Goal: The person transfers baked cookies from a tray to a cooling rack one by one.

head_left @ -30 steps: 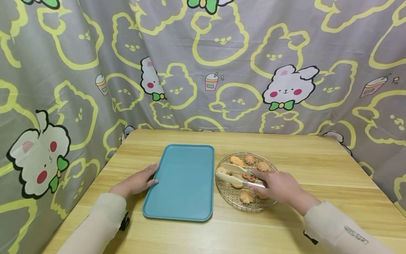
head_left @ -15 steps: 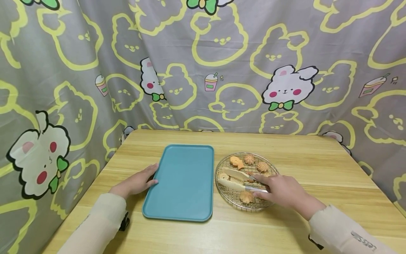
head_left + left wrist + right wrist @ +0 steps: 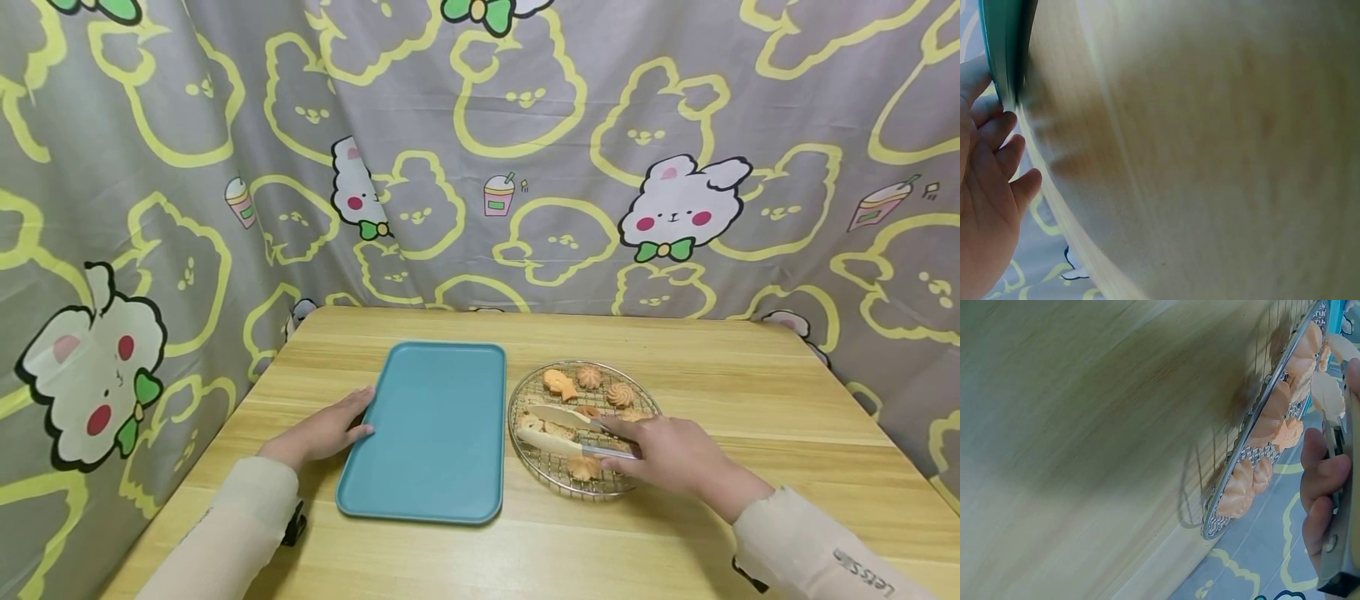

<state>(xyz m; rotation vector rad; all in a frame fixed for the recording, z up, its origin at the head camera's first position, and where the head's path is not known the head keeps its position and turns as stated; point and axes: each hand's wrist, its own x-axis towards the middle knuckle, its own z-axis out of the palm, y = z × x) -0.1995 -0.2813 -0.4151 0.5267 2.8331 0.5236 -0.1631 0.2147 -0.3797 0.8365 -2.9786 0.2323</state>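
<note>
My right hand holds a pair of tongs with pale tips and metal arms. The tips stand apart over a round wire rack, on either side of a cookie partly hidden by them. Around them lie a fish-shaped cookie, a swirled cookie and a ridged cookie. Fingers wrap the tongs' metal in the right wrist view, above the rack's cookies. My left hand rests against the left edge of a blue-green tray, fingers loosely extended; the left wrist view shows fingertips touching its rim.
Both the tray and the rack stand on a wooden table, close side by side. A grey patterned curtain hangs behind the table and along its left side.
My right hand has drawn the tongs slightly right and towards me, mostly in the first half second. The fish-shaped cookie is now uncovered. My left hand and the tray stay put.
</note>
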